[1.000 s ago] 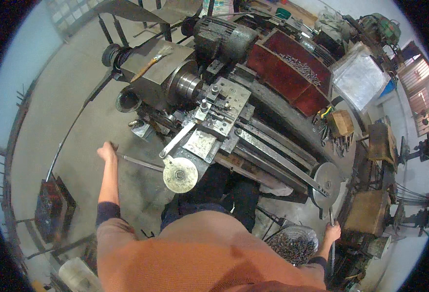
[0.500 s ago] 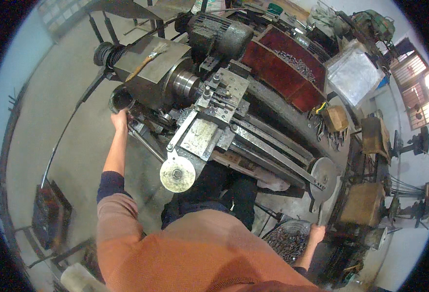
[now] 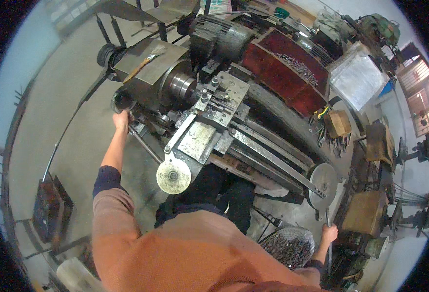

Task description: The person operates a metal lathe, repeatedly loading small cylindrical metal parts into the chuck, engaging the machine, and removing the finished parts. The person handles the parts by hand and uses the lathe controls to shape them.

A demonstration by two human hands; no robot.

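Note:
A metal lathe fills the middle, with its round steel chuck [image 3: 182, 86] beside the tool post [image 3: 216, 82]. At the left, my left hand [image 3: 121, 120] is closed at the lower rim of a dark round housing [image 3: 122, 101]; what its fingers grip is hidden. My right hand [image 3: 329, 234] is wrapped round a lever [image 3: 328, 217] below a grey disc [image 3: 322, 186] at the right end of the machine. A flat bar [image 3: 273, 158] runs from that disc toward the tool post. A pale round handwheel [image 3: 173, 175] sits at the front, touched by neither hand.
A wooden-handled brush [image 3: 140, 68] lies on the headstock. Behind stands a dark red tray [image 3: 282, 78] holding small metal parts. Beside my right forearm is a basin [image 3: 292, 243] full of small pieces. Hand tools [image 3: 338, 142] lie by a wooden block [image 3: 339, 122].
My right hand and the lever have shifted a little to the right, and more of the lever shows below the hand. My left hand stays by the round housing. The view has shifted slightly.

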